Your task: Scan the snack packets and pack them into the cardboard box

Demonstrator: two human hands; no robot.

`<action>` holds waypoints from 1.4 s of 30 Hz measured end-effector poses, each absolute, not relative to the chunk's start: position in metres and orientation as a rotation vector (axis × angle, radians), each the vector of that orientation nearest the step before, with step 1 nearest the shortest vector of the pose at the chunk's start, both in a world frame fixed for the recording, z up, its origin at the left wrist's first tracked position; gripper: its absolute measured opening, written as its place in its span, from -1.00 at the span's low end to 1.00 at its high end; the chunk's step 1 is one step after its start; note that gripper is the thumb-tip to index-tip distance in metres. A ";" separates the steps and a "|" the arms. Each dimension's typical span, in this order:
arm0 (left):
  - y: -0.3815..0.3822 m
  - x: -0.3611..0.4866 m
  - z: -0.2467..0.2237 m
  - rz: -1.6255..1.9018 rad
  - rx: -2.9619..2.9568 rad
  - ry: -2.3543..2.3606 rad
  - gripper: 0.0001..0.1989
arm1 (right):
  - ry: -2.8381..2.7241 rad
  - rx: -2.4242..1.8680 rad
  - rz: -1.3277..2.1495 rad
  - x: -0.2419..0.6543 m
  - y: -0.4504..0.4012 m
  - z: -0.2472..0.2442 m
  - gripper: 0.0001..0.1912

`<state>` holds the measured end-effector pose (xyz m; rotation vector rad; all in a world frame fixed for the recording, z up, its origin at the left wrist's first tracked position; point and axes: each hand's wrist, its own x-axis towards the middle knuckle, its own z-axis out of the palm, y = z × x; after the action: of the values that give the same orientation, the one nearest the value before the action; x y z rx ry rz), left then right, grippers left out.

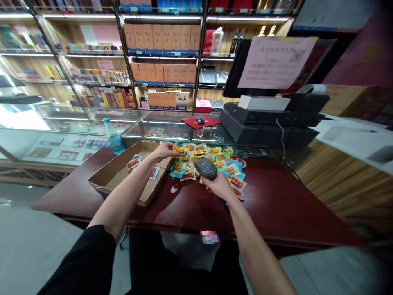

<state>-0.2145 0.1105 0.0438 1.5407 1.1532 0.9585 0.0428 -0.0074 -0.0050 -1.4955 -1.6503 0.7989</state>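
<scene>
A black monitor [236,67], a printed pale-pink sheet [274,61] across its screen, stands beyond the dark red wooden table [190,215] above a black cash drawer [242,130]. A black mouse [200,120] rests on a red mat [190,119] atop the glass counter, before lit shelves of orange boxes [167,39]. A clear plastic bottle with a teal cap [114,138] stands just beside the open brown cardboard box [110,180] — shallow, with a few packets of red sausages [154,173] lying inside, part of its interior hidden by my left forearm.

To the box's right, colourful plastic snack packets [236,169] lie heaped on the table. At the heap's near-left edge of the counter side, my left hand [163,151] pinches a yellow plastic packet [181,153] between its fingertips. My right hand [220,186] is wrapped around a black handheld scanner [206,168] — its head over the heap, blocking some packets from view.
</scene>
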 end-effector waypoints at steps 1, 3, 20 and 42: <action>0.109 -0.227 0.052 0.976 1.561 1.182 -0.59 | -1.650 -1.496 0.802 0.043 -0.007 -0.005 -0.73; 0.104 -0.260 0.069 1.017 1.608 1.247 -0.62 | -1.656 -1.494 0.813 0.043 -0.005 -0.007 -0.72; 0.102 -0.243 0.049 0.986 1.770 1.337 -0.67 | -1.658 -1.543 0.684 0.072 -0.004 -0.005 -0.73; 0.129 -0.115 0.005 0.583 2.239 1.336 -0.93 | -1.627 -1.622 0.489 0.097 -0.020 -0.008 -0.73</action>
<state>-0.1151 0.1292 0.0045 2.2391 1.3359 0.5832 0.0968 -0.0200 -0.0077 -1.6218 -1.6266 0.4895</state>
